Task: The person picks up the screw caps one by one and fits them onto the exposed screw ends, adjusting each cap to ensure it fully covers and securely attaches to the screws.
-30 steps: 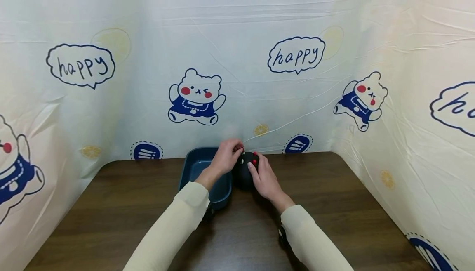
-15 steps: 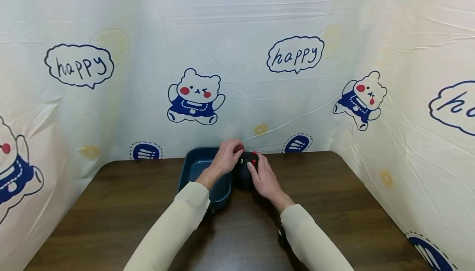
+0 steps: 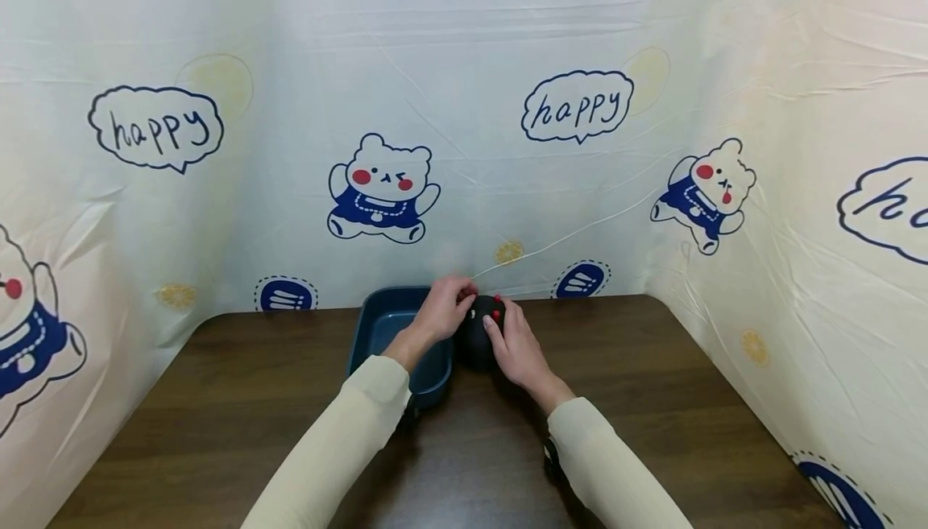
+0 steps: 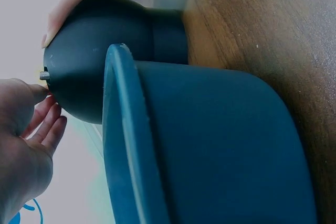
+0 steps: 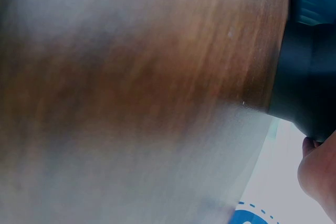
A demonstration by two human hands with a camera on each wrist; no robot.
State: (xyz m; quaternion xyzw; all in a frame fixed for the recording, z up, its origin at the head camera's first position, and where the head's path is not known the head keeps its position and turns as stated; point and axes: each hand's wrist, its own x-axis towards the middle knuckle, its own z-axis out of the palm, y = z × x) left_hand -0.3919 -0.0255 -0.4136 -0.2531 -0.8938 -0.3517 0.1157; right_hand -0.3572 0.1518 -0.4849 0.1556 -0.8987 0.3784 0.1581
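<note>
A black, round-bodied object (image 3: 476,352) with a narrower base stands upright on the table. Red knobs (image 3: 497,314) sit on its top, and a bare threaded screw (image 4: 44,75) sticks out of it in the left wrist view. My left hand (image 3: 438,312) reaches over the blue tray (image 3: 377,332) to the object's top left, thumb and fingertips pinching a small red piece beside the screw, mostly hidden by the fingers. My right hand (image 3: 522,352) grips the object's right side, thumb in front and fingers curled behind.
The tray's tall wall (image 4: 220,129) stands right beside the black object, under my left forearm. Behind the brown wooden table (image 3: 652,400) hangs a pale printed curtain (image 3: 464,70), close to the table's back edge, and it also closes off both sides.
My left fingertips have shifted very slightly at the object's top. The right hand, the black object and the tray stay in place.
</note>
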